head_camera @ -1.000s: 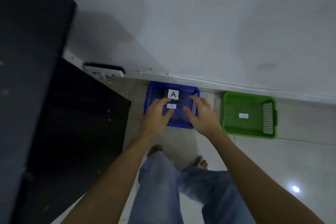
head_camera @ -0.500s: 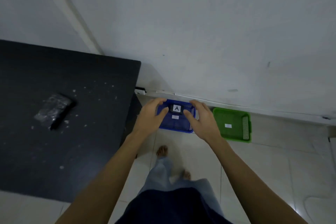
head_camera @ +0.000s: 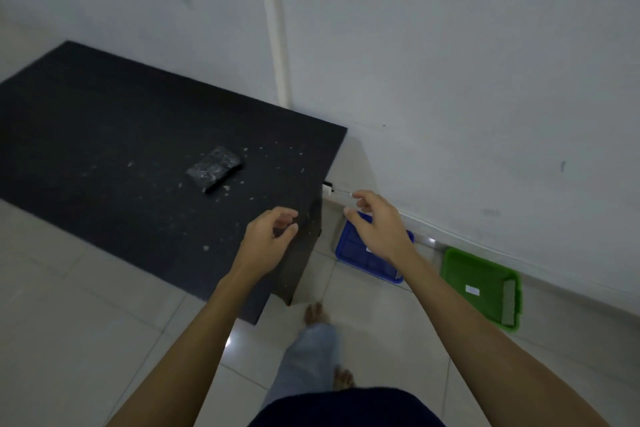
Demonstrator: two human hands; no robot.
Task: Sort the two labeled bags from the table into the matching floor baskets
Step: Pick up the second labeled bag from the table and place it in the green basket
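Note:
A dark bag in crinkled clear plastic [head_camera: 213,173] lies on the black table [head_camera: 104,149]; I see no label on it. My left hand [head_camera: 268,232] hovers over the table's right edge, fingers curled and apart, holding nothing. My right hand [head_camera: 379,230] is empty too, fingers spread, in front of the blue basket [head_camera: 349,248] on the floor and hiding most of its inside. The green basket [head_camera: 481,284] stands to the right of the blue one, with a small white tag on its bottom.
Both baskets sit against the white wall [head_camera: 450,80] on a pale tiled floor [head_camera: 86,322]. A white power strip [head_camera: 329,190] lies by the table's far right corner. My bare feet and jeans [head_camera: 308,354] are below the table's corner.
The view has swung left and up from the baskets to the table. Both hands have come up and left, away from the blue basket; the A-labeled bag is now hidden.

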